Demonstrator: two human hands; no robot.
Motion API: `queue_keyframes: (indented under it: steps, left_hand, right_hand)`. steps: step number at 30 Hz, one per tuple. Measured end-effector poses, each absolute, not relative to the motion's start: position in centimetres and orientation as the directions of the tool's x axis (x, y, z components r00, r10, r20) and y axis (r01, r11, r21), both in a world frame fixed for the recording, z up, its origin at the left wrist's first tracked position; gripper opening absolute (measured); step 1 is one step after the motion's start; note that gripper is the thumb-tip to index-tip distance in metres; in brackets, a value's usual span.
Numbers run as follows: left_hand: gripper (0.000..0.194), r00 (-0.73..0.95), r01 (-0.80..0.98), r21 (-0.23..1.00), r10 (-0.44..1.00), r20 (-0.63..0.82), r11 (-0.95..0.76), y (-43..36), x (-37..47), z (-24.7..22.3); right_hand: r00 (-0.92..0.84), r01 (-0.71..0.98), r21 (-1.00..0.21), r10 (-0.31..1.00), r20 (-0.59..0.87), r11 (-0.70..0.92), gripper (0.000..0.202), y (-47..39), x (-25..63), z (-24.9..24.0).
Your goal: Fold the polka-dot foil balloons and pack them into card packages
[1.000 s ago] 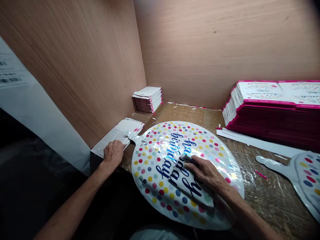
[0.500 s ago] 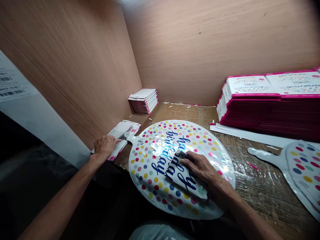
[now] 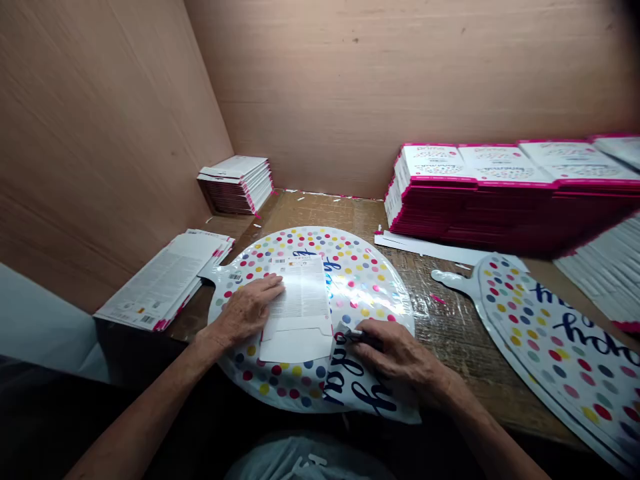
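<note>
A round foil balloon (image 3: 265, 383) with coloured dots and dark blue lettering lies flat before me, its neck to the left. On top of it is a white printed card envelope (image 3: 297, 307), its flap end towards me. My left hand (image 3: 250, 307) holds the envelope by its left edge, fingertips over the top and thumb hidden. My right hand (image 3: 400, 350) is closed around a small dark object (image 3: 369, 339) with a pale tip; its kind is unclear. Under that hand a lettered piece of foil (image 3: 367, 387) projects past the balloon's near edge; whether it is a fold is unclear.
Printed envelopes (image 3: 160, 280) lie at the left, with a smaller stack (image 3: 240, 180) behind. Long pink-edged stacks (image 3: 470, 200) line the back right, beside white card strips (image 3: 425, 245). More dotted balloons (image 3: 545, 347) lie at the right. Wooden panels (image 3: 350, 87) enclose the back and left.
My left hand has moved right from the left pile, and an envelope now lies on the balloon beneath its fingers. My right hand stays over the lettering. The camera view has shifted right.
</note>
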State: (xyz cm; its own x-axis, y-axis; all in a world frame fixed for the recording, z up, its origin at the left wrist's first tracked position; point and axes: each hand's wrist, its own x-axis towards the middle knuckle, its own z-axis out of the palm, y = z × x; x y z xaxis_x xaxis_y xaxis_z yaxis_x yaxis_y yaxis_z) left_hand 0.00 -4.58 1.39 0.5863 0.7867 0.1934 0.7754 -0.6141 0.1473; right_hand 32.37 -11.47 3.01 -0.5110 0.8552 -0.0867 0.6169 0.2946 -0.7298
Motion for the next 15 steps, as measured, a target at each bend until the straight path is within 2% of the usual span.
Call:
queue_keyframes:
  steps: [2,5,7,9,11,15]
  left_hand:
    - [0.045,0.612,0.746,0.202,0.772,0.17,-0.635,-4.9,1.5,1.6]
    - [0.051,0.66,0.711,0.213,0.74,0.128,-0.671,-5.5,3.4,0.8]
    - [0.055,0.561,0.792,0.183,0.812,0.159,-0.583,-5.7,4.4,-0.3]
    - [0.055,0.391,0.886,0.167,0.89,0.233,-0.433,-5.7,5.1,-1.2]
    - [0.051,0.331,0.904,0.181,0.902,0.277,-0.387,-5.6,5.2,-1.4]
    - [0.039,0.589,0.772,0.173,0.791,0.165,-0.611,-4.9,4.3,0.5]
  right_hand:
    - [-0.511,0.652,-0.685,0.856,-0.08,0.326,0.025,-11.2,31.7,3.2]
    - [-0.508,0.674,-0.643,0.86,-0.045,0.365,0.025,-10.5,30.8,2.9]
    - [-0.474,0.672,-0.653,0.88,-0.017,0.349,0.025,-10.1,30.2,2.7]
    - [-0.446,0.667,-0.665,0.895,0.005,0.336,0.021,-9.9,29.6,2.6]
    - [-0.442,0.702,-0.616,0.897,0.015,0.357,0.017,-9.5,28.9,2.6]
    - [-0.441,0.81,-0.434,0.897,-0.011,0.393,0.018,-8.7,27.9,2.0]
